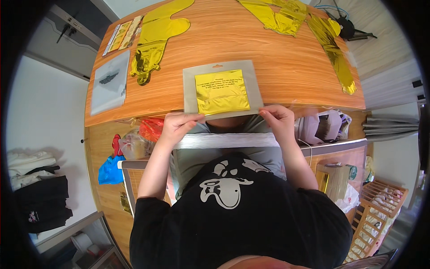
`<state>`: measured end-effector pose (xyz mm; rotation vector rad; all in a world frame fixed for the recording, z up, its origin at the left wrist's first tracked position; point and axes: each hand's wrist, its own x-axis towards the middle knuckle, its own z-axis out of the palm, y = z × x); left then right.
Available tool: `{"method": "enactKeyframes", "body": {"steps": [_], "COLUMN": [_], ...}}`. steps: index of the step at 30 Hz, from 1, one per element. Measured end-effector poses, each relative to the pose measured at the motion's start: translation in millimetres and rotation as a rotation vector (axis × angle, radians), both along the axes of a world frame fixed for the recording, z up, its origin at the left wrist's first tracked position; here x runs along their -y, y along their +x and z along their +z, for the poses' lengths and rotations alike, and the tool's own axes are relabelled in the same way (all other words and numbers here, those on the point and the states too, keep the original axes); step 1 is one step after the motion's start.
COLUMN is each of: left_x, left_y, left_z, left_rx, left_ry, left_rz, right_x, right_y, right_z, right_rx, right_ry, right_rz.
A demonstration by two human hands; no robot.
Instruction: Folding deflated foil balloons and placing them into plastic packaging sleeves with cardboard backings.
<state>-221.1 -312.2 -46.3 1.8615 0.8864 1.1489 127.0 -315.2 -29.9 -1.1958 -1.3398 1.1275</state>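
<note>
Both my hands pinch the near corners of a flat plastic bag (pixel 190 85) with a grey border and a hang hole at its top. Inside it lies a folded gold foil sheet (pixel 222 96), seen through the bag's front with small dark print over it. My left hand (pixel 180 127) grips the bag's lower left corner between thumb and fingers. My right hand (pixel 278 122) does the same at the lower right corner. The bag's far part is over the wooden table (pixel 215 42), and its near edge reaches the table's front edge.
Flat gold foil balloons (pixel 159 33) lie at the table's far left, with more gold foil (pixel 280 15) at the far right and a long foil piece (pixel 333 54) by the right edge. Clear plastic bags (pixel 109 87) rest on the left. An open drawer (pixel 224 141) crosses my lap.
</note>
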Motion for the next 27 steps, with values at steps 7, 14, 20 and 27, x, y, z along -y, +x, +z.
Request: {"method": "enactKeyframes", "body": {"steps": [7, 14, 20, 27], "left_x": [17, 27, 28, 30], "left_y": [14, 39, 45, 59], "left_z": [-24, -38, -57, -47], "left_rx": [0.202, 0.523, 0.499, 0.602], "left_ry": [-0.289, -0.440, -0.325, -0.313], "left_rz": [0.109, 0.273, 0.489, 0.575], "right_x": [4, 9, 13, 19], "right_y": [-7, -16, -19, -16], "right_z": [-7, -15, -15, -19], "right_rx": [-0.156, -0.250, -0.348, -0.424], "right_ry": [-0.229, -0.189, -0.253, -0.396], "right_rz": [-0.118, -0.188, -0.187, -0.172]}}
